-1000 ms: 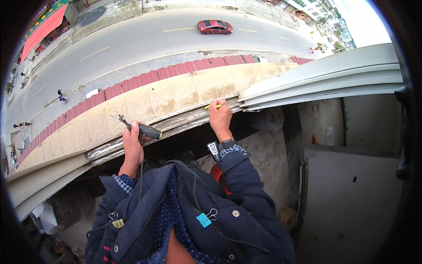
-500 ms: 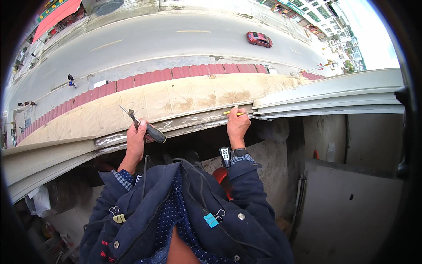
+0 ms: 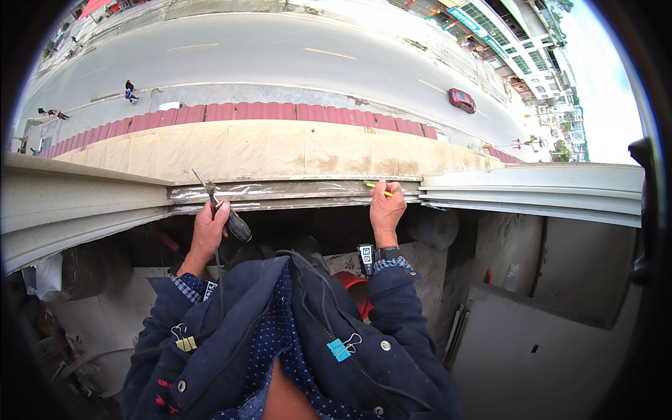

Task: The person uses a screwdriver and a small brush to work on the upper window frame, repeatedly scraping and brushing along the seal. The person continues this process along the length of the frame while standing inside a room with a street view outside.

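While leaning over a pale metal window ledge (image 3: 294, 190) high above a street, the left hand (image 3: 208, 231) is clamped on a black-handled steel screwdriver (image 3: 225, 213), tip at the ledge. It looks light, stiff, best held by its handle. The right hand (image 3: 387, 210) pinches a thin yellow pencil (image 3: 378, 187) against the ledge.

Screwdriver (image 3: 222, 210): dark handle, thin shaft tilted up-left over window track. Yellow pencil (image 3: 379, 189): lying flat on track.

Flat, bright daylight, overexposed sky at right, strong fisheye bending, dark vignette around the rim.

Black plastic-handled metal screwdriver (image 3: 222, 212), matt grey ledge (image 3: 294, 190)
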A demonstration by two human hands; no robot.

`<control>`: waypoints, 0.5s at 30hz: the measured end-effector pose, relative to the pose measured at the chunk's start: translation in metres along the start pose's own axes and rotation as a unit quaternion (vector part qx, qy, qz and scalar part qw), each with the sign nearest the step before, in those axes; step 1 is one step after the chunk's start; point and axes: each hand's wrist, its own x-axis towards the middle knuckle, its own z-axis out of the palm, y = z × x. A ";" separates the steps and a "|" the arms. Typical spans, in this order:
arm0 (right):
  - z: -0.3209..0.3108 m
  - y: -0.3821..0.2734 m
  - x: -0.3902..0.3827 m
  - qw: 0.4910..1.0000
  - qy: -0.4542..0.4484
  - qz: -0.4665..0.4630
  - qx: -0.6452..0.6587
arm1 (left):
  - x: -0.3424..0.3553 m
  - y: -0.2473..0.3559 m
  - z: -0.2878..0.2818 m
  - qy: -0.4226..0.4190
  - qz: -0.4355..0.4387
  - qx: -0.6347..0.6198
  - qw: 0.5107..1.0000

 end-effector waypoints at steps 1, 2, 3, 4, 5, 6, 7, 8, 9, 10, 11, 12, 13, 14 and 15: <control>0.003 0.003 0.000 1.000 0.007 -0.012 -0.021 | -0.004 -0.002 -0.006 -0.001 -0.014 0.014 1.000; 0.008 0.002 0.003 0.998 0.008 0.017 -0.052 | -0.009 -0.005 -0.010 0.004 0.016 0.045 0.999; 0.019 -0.002 0.000 1.000 -0.023 -0.014 -0.014 | -0.014 -0.007 -0.013 0.014 0.030 0.079 0.996; 0.033 -0.007 -0.011 0.998 -0.057 0.015 0.011 | -0.022 -0.009 -0.017 0.021 0.023 0.120 0.992; 0.046 -0.014 -0.023 0.993 -0.110 0.006 0.040 | -0.029 -0.011 -0.021 0.025 0.054 0.146 0.987; 0.057 -0.023 -0.035 0.984 -0.155 -0.012 0.090 | -0.032 -0.013 -0.023 0.029 0.068 0.174 0.982; 0.064 -0.032 -0.043 0.972 -0.206 -0.012 0.109 | -0.039 -0.015 -0.026 0.032 0.080 0.199 0.976; 0.067 -0.038 -0.048 0.952 -0.263 -0.013 0.153 | -0.046 -0.018 -0.029 0.031 0.084 0.222 0.971; 0.063 -0.042 -0.046 0.959 -0.242 -0.004 0.145 | -0.054 -0.022 -0.034 0.022 0.065 0.238 0.969; 0.056 -0.044 -0.041 0.963 -0.224 0.001 0.152 | -0.062 -0.027 -0.038 0.024 0.056 0.252 0.966; 0.049 -0.044 -0.033 0.960 -0.210 -0.002 0.183 | -0.070 -0.033 -0.042 0.027 0.044 0.263 0.963; 0.038 -0.040 -0.023 0.968 -0.180 -0.001 0.177 | -0.078 -0.042 -0.045 0.030 0.036 0.271 0.961; 0.023 -0.033 -0.011 0.977 -0.150 -0.022 0.151 | -0.084 -0.053 -0.049 0.032 0.024 0.270 0.962; 0.007 -0.024 0.002 0.986 -0.127 -0.010 0.103 | -0.090 -0.066 -0.053 0.023 -0.016 0.291 0.956; -0.008 -0.013 0.012 0.993 -0.097 0.001 0.068 | -0.095 -0.081 -0.057 0.013 -0.051 0.307 0.950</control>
